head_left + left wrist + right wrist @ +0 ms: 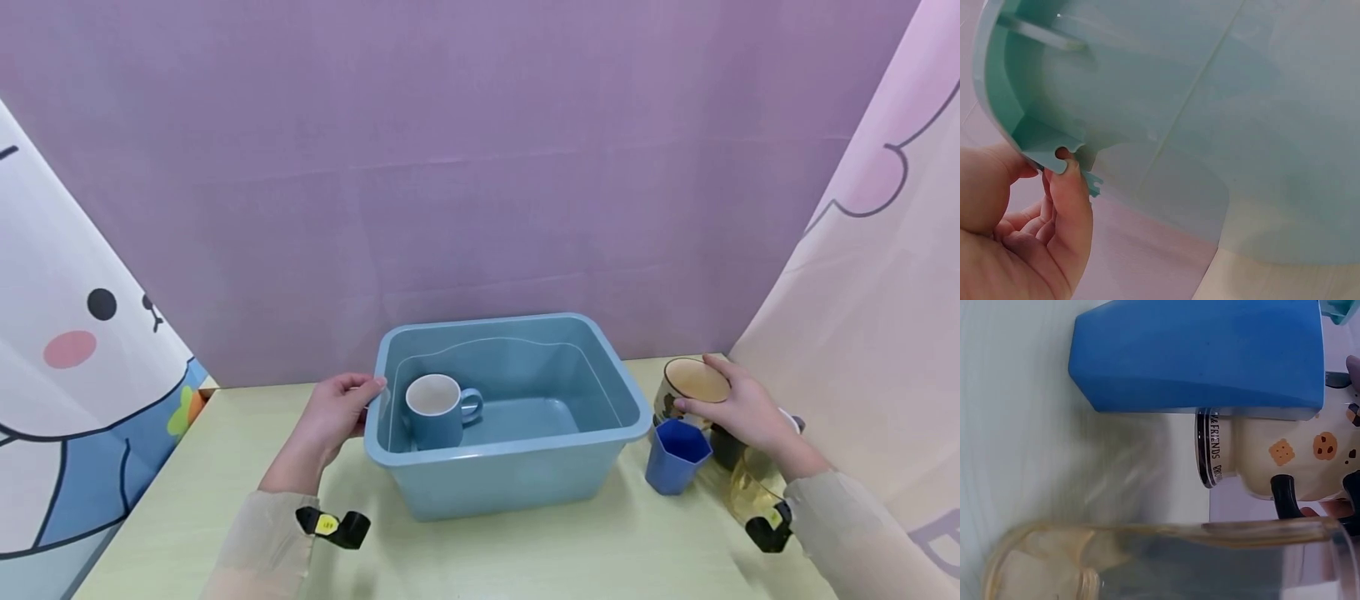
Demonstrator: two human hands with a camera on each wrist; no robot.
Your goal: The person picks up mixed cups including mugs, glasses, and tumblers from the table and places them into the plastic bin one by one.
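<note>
My left hand [330, 425] pinches the left rim of a blue plastic tub [495, 483], thumb on top; the left wrist view shows the fingers curled under the rim. Inside the tub, toward its left end, stands a blue mug [438, 427] with a white inside, handle to the right. To the right of the tub, my right hand [746, 412] grips a cream mug [696, 382], its thumb and fingers across the rim. Cookie pictures, lettering near the base and a dark handle show on this mug in the right wrist view.
Just in front of the cream mug stands a blue faceted cup [673, 467]. A clear amber glass [748, 496] and a dark cup [724, 448] are partly hidden under the right forearm. A purple cloth [480, 183] hangs behind the pale table [480, 558], with printed cloths at both sides.
</note>
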